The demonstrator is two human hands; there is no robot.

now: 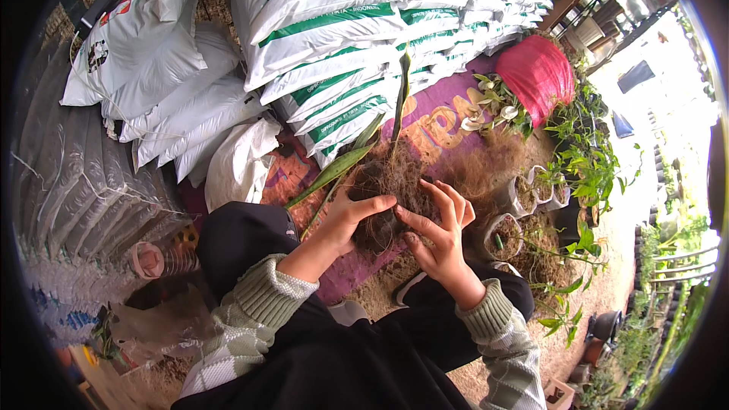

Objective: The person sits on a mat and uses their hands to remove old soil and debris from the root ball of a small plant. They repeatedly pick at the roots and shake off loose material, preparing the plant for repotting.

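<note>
A dark, fibrous root ball [376,182] hangs between my hands, above the ground in front of my knees. Long snake plant leaves [336,172] grow from it, one pointing toward the lower left and another rising away from me. My left hand [347,219] grips the root ball's left side, its thumb lying across the front. On the right side, the fingertips of my right hand [435,228] touch the matted roots, with thumb and index finger close together at the front. The left hand's fingers are partly hidden behind the ball.
White sacks with green bands [342,80] are stacked ahead. More white sacks [154,62] and clear plastic bundles [68,176] lie left. Loose fiber [475,165], soil-filled grow bags [504,236], leafy plants [592,159] and a red mesh sack [538,77] stand to the right.
</note>
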